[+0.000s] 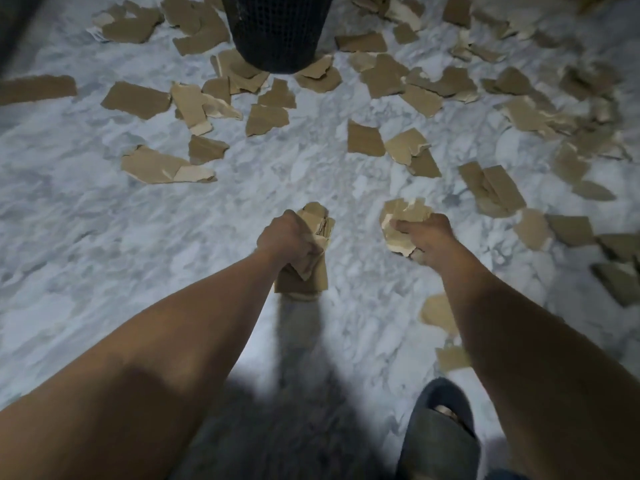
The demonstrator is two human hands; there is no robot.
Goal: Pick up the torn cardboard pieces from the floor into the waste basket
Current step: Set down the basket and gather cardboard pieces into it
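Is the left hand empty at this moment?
No, the left hand grips a bundle of torn cardboard pieces, and the right hand holds another bundle.

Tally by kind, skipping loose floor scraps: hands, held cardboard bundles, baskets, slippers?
Hands: 2, left hand, right hand
Held cardboard bundles: 2, left bundle, right bundle
Waste basket: 1
Slipper: 1
Total: 6

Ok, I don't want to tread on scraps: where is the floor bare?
Bare marble floor lies left of the left hand, below the long scrap. A lane runs from between it and the right hand toward the waste basket. Crowded: round the basket's base and all along the right.
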